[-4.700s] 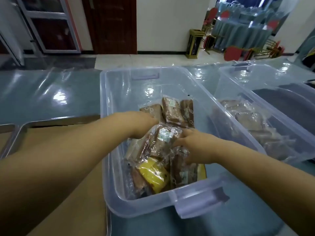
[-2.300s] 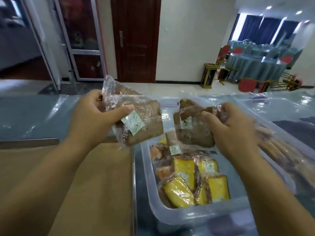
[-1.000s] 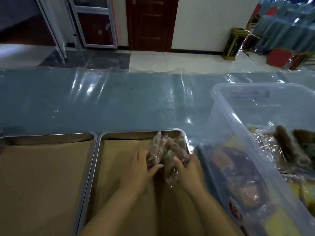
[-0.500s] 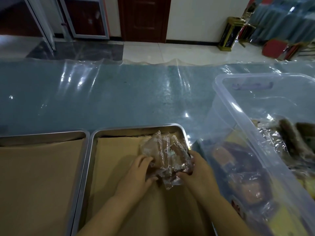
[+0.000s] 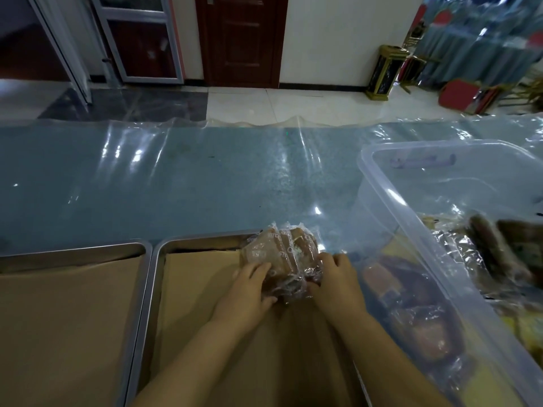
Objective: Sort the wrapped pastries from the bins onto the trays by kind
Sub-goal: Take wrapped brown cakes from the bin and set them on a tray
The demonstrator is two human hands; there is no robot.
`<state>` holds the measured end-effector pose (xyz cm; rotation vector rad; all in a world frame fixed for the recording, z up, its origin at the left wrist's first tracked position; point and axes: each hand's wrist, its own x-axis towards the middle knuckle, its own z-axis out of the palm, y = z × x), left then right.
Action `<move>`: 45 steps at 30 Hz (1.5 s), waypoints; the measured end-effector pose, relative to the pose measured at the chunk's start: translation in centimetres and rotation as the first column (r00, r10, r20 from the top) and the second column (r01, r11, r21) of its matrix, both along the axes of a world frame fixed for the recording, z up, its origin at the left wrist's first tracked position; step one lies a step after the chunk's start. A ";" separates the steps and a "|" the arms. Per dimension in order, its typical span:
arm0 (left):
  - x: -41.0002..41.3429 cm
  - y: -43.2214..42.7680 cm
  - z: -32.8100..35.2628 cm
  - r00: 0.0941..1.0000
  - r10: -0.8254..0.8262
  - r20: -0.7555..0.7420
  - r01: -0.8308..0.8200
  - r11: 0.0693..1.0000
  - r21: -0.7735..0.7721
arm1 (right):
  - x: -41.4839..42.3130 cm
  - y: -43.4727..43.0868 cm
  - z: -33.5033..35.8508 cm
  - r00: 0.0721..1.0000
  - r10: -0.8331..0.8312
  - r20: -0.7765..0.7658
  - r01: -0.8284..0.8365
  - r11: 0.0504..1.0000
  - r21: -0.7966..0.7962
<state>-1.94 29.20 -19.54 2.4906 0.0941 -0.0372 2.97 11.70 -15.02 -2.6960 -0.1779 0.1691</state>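
Wrapped pastries (image 5: 277, 261), brown ones in clear crinkled film, lay as a small bunch in the far right corner of the right tray (image 5: 157, 268). It was the only view I had, the head camera, so I tell all from it. The tray was of metal and lined with brown paper (image 5: 202, 289); the pastries sat on this paper, close against the far rim.

My left hand (image 5: 248, 286) was on the left side of the bunch, the fingers spread over the film and the thumb under its near edge, so it was grasping the pastries. My right hand (image 5: 335, 282) pressed on the right side of the same bunch with bent fingers, also gripping the film. How many pieces were in the bunch I could not tell, because the wrappers overlapped and shone.

A second tray (image 5: 73, 254) stood just beside the first one on the left, touching it rim to rim, with only its brown lining showing.

On the right stood a clear plastic bin (image 5: 390, 198), its wall just beside my right hand. Inside it I saw more wrapped pastries (image 5: 499, 251), dark brown ones at the far part and yellow ones (image 5: 526, 327) at the near part, blurred.

Everything rested on the table (image 5: 176, 183), blue-grey and covered with a glossy transparent sheet.
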 end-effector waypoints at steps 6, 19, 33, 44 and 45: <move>-3.9 0.6 2.2 0.999 0.017 0.043 -0.017 1.000 -0.014 | -2.9 -0.7 3.4 0.995 0.060 0.076 -0.059 0.998 -0.010; -15.6 -2.6 14.6 0.952 0.014 0.306 0.010 0.997 -0.078 | -15.9 -5.4 16.3 0.885 0.429 0.181 -0.404 0.901 -0.160; -15.3 -15.0 26.5 0.828 -0.257 0.498 0.280 0.960 0.031 | -15.6 -22.8 23.5 0.880 0.301 0.367 -0.280 0.954 -0.109; -2.7 -27.0 25.5 0.959 -0.275 0.070 0.232 0.901 0.366 | -1.6 -33.1 21.8 0.901 0.434 -0.022 -0.399 0.806 -0.437; -1.4 -27.4 25.2 0.967 -0.254 -0.001 0.231 0.881 0.412 | -0.1 -33.2 21.6 0.897 0.438 -0.053 -0.412 0.791 -0.453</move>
